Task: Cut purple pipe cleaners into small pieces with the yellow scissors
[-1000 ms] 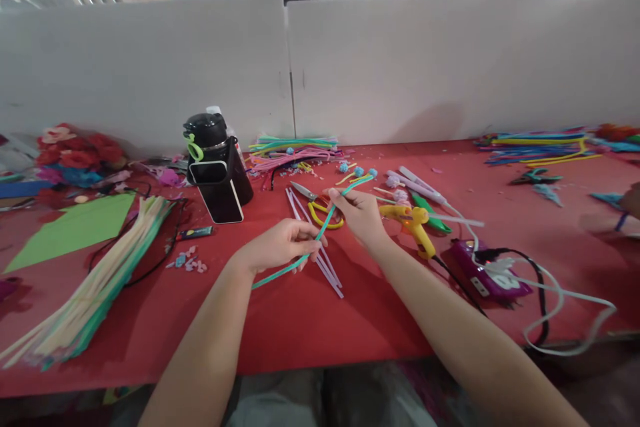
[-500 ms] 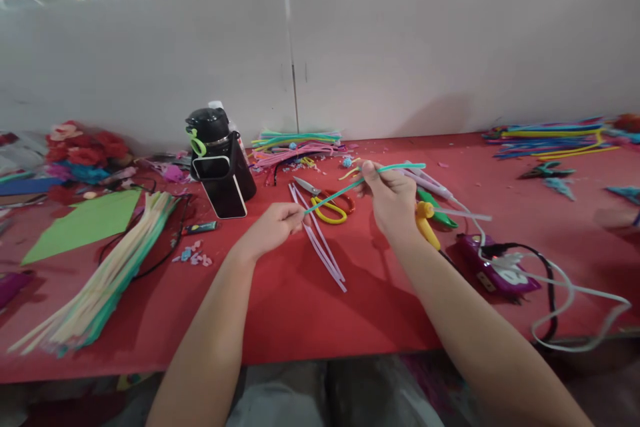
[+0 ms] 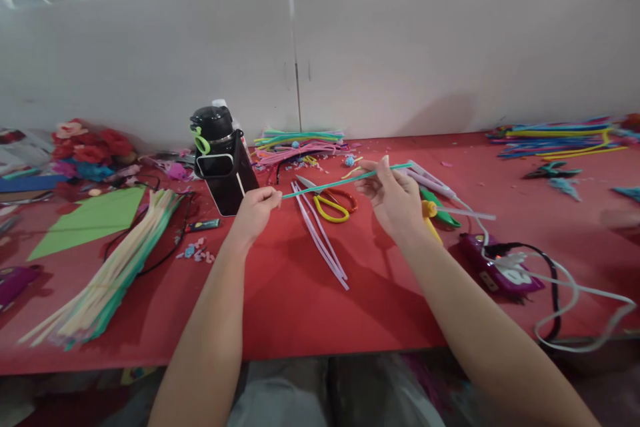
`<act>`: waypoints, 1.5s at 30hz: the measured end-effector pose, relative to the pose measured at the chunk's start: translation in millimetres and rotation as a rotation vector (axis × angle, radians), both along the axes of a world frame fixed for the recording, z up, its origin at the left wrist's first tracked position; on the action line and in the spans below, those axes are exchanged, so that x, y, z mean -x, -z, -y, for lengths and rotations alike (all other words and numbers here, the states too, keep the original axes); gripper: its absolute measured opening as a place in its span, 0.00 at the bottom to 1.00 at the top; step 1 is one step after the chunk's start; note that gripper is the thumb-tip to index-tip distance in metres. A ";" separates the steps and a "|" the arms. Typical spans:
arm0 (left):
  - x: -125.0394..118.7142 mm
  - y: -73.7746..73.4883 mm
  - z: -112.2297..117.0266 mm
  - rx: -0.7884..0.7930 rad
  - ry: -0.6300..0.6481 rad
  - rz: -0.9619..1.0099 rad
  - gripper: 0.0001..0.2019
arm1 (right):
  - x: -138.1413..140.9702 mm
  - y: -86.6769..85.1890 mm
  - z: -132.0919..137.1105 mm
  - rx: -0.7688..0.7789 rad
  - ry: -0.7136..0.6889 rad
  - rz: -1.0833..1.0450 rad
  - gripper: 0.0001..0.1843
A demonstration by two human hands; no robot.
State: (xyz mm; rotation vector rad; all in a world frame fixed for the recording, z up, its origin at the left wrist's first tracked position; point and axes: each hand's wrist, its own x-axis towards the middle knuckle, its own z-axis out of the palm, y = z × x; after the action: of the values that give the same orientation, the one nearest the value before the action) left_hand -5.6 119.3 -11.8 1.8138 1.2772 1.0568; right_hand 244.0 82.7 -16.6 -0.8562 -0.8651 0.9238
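Observation:
A teal pipe cleaner (image 3: 330, 184) is stretched nearly level above the red table (image 3: 300, 320) between my two hands. My left hand (image 3: 256, 208) is closed in a fist on its left end. My right hand (image 3: 393, 197) pinches it near the right end, other fingers partly spread. Below the pipe cleaner lie lilac pipe cleaners (image 3: 320, 237) and yellow-handled scissors (image 3: 327, 203).
A black bottle (image 3: 216, 140) and a phone (image 3: 227, 183) stand left of my hands. A big bundle of pale pipe cleaners (image 3: 110, 267) lies left, a green sheet (image 3: 90, 220) beside it. A yellow glue gun (image 3: 429, 217), purple power strip (image 3: 503, 273) and cables sit right. White partition behind.
My left hand slid along the teal pipe cleaner to its end and rose; my right hand moved right. The pipe cleaner went from slanted and bent to nearly straight and level.

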 end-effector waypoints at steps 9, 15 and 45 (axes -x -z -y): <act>7.8 5.5 -11.1 0.143 -0.324 0.045 0.26 | -7.4 -5.6 1.7 -0.105 0.042 -0.015 0.24; 11.5 -4.7 -13.7 0.432 -0.110 0.705 0.29 | -16.1 -7.0 -2.7 -0.345 0.313 -0.150 0.20; -25.3 3.1 14.2 0.311 0.383 0.869 0.17 | 3.2 -7.8 12.5 -0.372 0.194 0.012 0.20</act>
State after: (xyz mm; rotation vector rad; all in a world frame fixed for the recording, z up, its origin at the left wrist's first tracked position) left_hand 19.6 105.1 -14.9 1.0822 0.5000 1.1482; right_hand 240.8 70.2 -8.8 -0.6104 -0.9113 0.5653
